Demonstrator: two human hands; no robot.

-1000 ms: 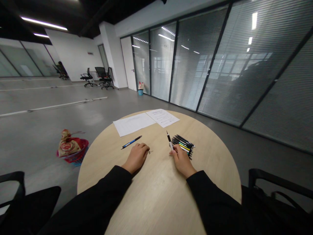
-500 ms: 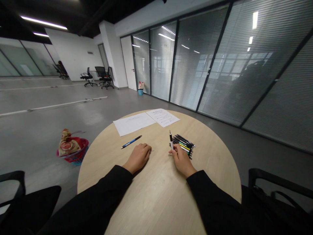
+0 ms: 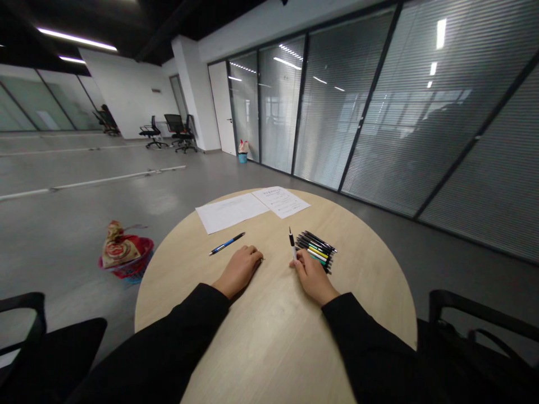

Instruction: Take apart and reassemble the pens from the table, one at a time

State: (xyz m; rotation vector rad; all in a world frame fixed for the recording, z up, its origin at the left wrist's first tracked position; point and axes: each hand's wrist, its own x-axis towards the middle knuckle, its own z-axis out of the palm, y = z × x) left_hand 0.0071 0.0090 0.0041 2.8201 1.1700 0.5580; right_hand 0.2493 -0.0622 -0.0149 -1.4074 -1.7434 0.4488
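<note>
Since the earlier frame, the black-and-white pen in the right hand has tipped slightly left, and the left hand has slid a little to the right across the table. At the far left, the back of a black office chair [image 3: 50, 348] is cut off by the frame edge, and beyond it a red basket [image 3: 128, 269] sits on the grey floor [image 3: 76, 216] with a patterned bag [image 3: 120, 251] slumped in it. Three dark office chairs [image 3: 177, 132] stand well off by a white wall [image 3: 130, 84]. On the round pale wood table [image 3: 269, 336], a blue pen [image 3: 226, 243] lies just beyond the left hand [image 3: 239, 272], which rests palm down with its fingers loosely curled, gripping nothing. A small metal bit [image 3: 263, 259] sits just off its fingertips, though it is too small to make out properly. Two sheets of paper [image 3: 231, 213] lie overlapping at the far edge. The right hand [image 3: 314, 275] is closed around the black-and-white pen [image 3: 291, 242], holding it nearly upright, its lower end hidden by the fingers. Just beside that hand lies a bundle of pens [image 3: 315, 251], the nearest ends partly hidden. Glass walls with blinds [image 3: 379, 112] run along the right, and another black chair [image 3: 463, 331] is cut off in the corner.
</note>
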